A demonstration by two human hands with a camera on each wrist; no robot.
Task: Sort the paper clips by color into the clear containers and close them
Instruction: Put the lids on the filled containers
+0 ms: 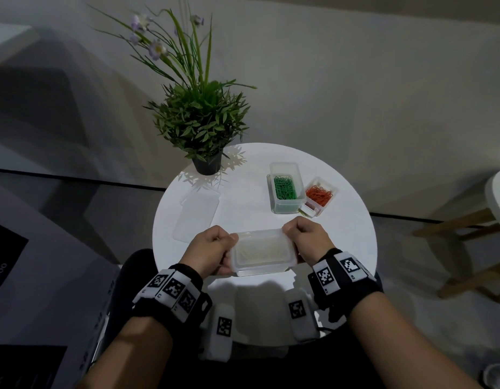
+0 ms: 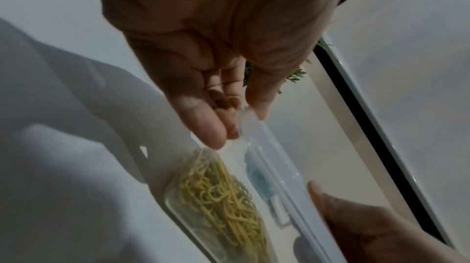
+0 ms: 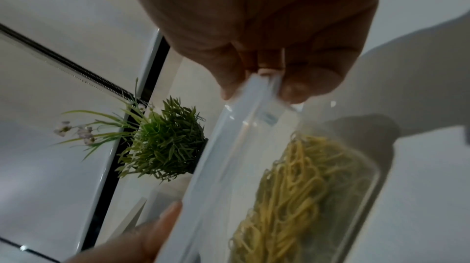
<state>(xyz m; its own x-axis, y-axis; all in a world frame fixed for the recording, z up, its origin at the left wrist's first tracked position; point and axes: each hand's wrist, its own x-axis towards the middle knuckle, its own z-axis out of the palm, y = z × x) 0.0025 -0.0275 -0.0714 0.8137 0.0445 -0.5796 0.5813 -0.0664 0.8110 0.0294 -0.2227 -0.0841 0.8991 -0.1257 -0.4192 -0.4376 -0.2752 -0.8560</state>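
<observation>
On the round table (image 1: 341, 234), both hands' fingers grip the unlabelled lidded container (image 1: 261, 252) of yellow clips (image 2: 223, 197).

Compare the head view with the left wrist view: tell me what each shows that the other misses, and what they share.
Only the head view: the green clips' container, the red clips' container, a loose lid on the table, and the plant pot.
Only the left wrist view: the yellow clips plainly seen through the container's wall.
Both: the left hand and right hand gripping the ends of the lidded container.
</observation>
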